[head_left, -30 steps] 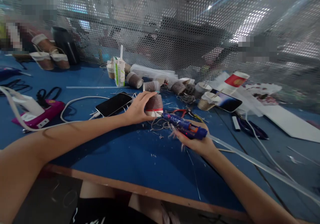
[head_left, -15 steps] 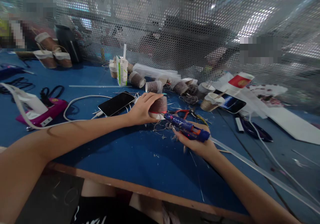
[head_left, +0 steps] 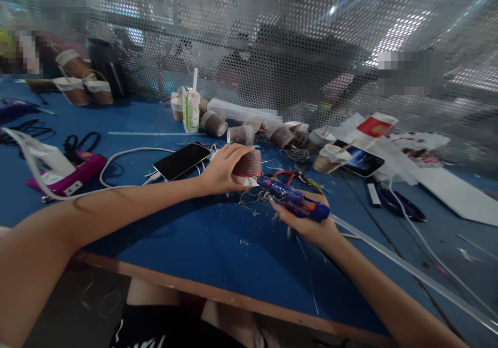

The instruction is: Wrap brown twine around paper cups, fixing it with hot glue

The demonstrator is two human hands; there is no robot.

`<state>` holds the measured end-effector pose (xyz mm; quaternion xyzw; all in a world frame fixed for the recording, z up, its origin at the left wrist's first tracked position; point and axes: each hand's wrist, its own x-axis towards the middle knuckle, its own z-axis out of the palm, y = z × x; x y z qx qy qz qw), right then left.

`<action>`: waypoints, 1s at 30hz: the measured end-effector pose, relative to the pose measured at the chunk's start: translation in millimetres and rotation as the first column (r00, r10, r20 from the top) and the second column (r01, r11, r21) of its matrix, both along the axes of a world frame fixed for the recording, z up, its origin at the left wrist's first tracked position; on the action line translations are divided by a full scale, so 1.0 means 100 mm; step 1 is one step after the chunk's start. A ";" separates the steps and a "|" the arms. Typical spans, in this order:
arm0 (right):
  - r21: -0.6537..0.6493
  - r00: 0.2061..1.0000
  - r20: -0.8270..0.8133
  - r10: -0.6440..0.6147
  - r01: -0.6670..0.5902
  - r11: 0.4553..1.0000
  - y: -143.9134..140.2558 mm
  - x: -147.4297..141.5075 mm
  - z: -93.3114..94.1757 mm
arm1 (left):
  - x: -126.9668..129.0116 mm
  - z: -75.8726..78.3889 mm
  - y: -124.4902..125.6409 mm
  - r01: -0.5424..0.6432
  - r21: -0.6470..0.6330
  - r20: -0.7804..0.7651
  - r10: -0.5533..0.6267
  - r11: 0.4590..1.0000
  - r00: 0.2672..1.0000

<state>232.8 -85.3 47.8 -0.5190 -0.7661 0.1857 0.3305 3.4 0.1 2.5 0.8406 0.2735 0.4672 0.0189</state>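
My left hand (head_left: pixel 221 171) is closed around a small paper cup (head_left: pixel 252 162) wrapped in brown twine, with a red band near its white rim. In my right hand (head_left: pixel 311 223) is a blue hot glue gun (head_left: pixel 293 198), its nozzle touching or very close to the cup by the red band. A long clear glue stick (head_left: pixel 397 260) runs out of the back of the gun toward the lower right. Loose twine scraps (head_left: pixel 249 196) lie beneath the cup. Red-handled pliers (head_left: pixel 287 175) lie just behind the gun, partly hidden.
A black phone (head_left: pixel 182 161) with a white cable lies left of the cup. Several twine-wrapped cups (head_left: pixel 240 134) and a drink carton (head_left: pixel 191 110) stand behind. A magenta power strip (head_left: pixel 68 174) is at the left. A perforated metal screen (head_left: pixel 249 42) borders the back.
Both hands, the cup and the glue gun keep nearly the same positions. The whole view has shifted very slightly.
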 end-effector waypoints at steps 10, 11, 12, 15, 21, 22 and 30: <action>0.034 0.999 0.031 -0.009 0.008 0.999 0.02 0.06 0.00 | 0.02 -0.04 0.03 -0.027 0.037 0.071 0.024 0.999 0.997; 0.036 0.999 0.028 -0.017 0.016 0.999 0.02 0.07 0.00 | 0.02 -0.04 0.03 -0.032 0.039 0.081 0.028 0.999 0.996; 0.040 0.999 0.027 -0.024 0.023 0.999 0.02 0.07 0.01 | 0.02 -0.04 0.02 -0.033 0.042 0.090 0.029 0.999 0.996; 0.055 0.999 0.037 -0.037 0.035 0.998 0.04 0.07 0.02 | 0.02 -0.05 0.02 -0.027 0.052 0.114 0.020 0.998 0.993; 0.080 0.999 0.008 -0.048 0.047 0.996 0.06 0.12 0.00 | 0.03 -0.05 0.02 -0.038 0.075 0.142 0.027 0.996 0.990; 0.085 0.999 -0.009 -0.050 0.051 0.995 0.07 0.13 -0.02 | 0.03 -0.05 0.02 -0.045 0.078 0.144 0.033 0.996 0.989; 0.120 0.996 -0.084 -0.040 0.050 0.991 0.17 0.19 -0.16 | 0.01 -0.04 0.00 -0.069 0.106 0.166 0.051 0.992 0.985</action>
